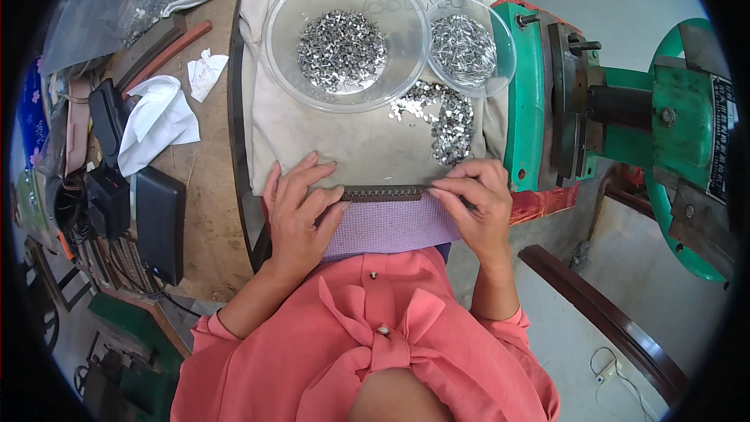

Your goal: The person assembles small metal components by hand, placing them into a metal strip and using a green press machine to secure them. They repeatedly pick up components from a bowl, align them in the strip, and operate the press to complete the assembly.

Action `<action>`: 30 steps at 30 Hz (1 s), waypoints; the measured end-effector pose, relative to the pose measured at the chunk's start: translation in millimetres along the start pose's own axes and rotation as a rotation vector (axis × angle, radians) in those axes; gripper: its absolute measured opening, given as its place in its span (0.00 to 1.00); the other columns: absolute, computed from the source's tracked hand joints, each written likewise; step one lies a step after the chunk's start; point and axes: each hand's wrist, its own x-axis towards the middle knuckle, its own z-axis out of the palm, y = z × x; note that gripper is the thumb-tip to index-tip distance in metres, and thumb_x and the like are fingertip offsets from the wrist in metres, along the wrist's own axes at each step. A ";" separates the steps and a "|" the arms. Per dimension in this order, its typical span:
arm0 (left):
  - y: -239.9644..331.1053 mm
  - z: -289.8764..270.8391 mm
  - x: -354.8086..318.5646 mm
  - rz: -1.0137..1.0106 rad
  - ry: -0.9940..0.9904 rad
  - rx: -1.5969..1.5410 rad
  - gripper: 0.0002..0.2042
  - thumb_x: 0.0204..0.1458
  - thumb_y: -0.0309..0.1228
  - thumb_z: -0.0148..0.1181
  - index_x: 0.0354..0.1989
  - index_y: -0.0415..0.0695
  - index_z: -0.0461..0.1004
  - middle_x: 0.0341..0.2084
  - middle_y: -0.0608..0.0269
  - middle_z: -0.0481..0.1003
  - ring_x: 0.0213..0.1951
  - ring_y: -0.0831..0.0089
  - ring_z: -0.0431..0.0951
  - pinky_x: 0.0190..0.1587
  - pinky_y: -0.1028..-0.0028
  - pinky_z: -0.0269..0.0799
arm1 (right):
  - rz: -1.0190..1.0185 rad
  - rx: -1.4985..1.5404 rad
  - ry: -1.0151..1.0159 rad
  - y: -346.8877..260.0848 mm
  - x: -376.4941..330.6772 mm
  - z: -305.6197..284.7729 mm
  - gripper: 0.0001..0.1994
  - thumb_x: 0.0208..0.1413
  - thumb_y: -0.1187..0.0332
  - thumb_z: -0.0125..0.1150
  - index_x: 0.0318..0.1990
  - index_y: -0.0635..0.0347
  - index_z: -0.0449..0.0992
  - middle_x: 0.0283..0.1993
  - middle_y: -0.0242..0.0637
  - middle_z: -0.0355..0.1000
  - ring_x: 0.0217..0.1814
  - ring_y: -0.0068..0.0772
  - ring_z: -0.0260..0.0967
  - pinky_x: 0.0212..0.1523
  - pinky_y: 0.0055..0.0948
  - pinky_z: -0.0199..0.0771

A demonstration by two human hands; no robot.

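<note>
Steadying the dark slotted bar (pixel 383 198) from both ends. It lies crosswise in front of me, at the near edge of the beige cloth (pixel 312 133), purple checked cloth (pixel 391 227) on the near side.

What's each hand doing?

Left hand (pixel 297 199): thumb and index on the bar's left end, other fingers fanned out over the beige cloth. My read: that spread braces the hand so the end doesn't wander. Right hand (pixel 474 197): thumb and index together at the right end, the rest curled in. Can't tell if they pinch a small part or just the bar.

Why sideways?

Probably so the row of small bits (pixel 383 192) along it is in plain sight, both ends in easy reach.

And the stock?

Big clear bowl (pixel 285 55) of small metal pieces (pixel 342 48), far side. Smaller clear bowl (pixel 506 62) of pin-like pieces (pixel 462 51), just right of it. Loose shiny pieces (pixel 453 133) sit straight on the cloth near my right hand, likely for a short reach. Fabric presumably limits sliding.

Green machine (pixel 525 109)?

Off right. Neither hand's on it.
</note>
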 end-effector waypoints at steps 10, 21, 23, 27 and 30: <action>0.3 5.1 -1.7 0.020 0.011 0.020 0.10 0.43 0.26 0.71 0.35 0.48 0.79 0.54 0.59 0.74 0.65 0.53 0.68 0.70 0.46 0.40 | 0.193 0.083 0.298 4.4 -48.2 1.7 0.11 0.40 0.80 0.75 0.35 0.60 0.84 0.36 0.33 0.73 0.38 0.30 0.70 0.37 0.26 0.70; 0.9 5.8 -2.6 0.029 0.023 0.029 0.10 0.43 0.27 0.72 0.34 0.48 0.78 0.55 0.60 0.73 0.65 0.53 0.67 0.70 0.44 0.41 | 0.321 -0.054 0.280 27.1 -87.7 0.5 0.16 0.42 0.78 0.75 0.42 0.60 0.83 0.41 0.36 0.73 0.46 0.36 0.68 0.47 0.32 0.68; 0.4 6.5 -2.6 0.033 0.025 0.028 0.10 0.43 0.27 0.72 0.34 0.48 0.78 0.55 0.60 0.73 0.65 0.53 0.67 0.70 0.44 0.41 | 0.289 -0.124 0.232 30.4 -87.0 -5.6 0.17 0.42 0.77 0.75 0.44 0.59 0.83 0.42 0.36 0.73 0.47 0.38 0.67 0.49 0.33 0.67; 0.2 6.9 -2.8 0.032 0.026 0.027 0.10 0.43 0.26 0.71 0.34 0.48 0.78 0.55 0.60 0.73 0.65 0.53 0.67 0.70 0.44 0.41 | 0.300 -0.123 0.162 40.8 -92.0 -17.8 0.19 0.43 0.76 0.75 0.46 0.58 0.83 0.44 0.36 0.74 0.48 0.38 0.67 0.50 0.34 0.68; 0.8 6.4 -2.5 0.029 0.026 0.025 0.10 0.43 0.26 0.71 0.34 0.48 0.78 0.55 0.60 0.73 0.65 0.54 0.67 0.70 0.45 0.41 | 0.314 -0.129 0.132 45.1 -92.1 -24.6 0.19 0.43 0.76 0.74 0.46 0.58 0.83 0.44 0.37 0.74 0.48 0.38 0.68 0.50 0.34 0.68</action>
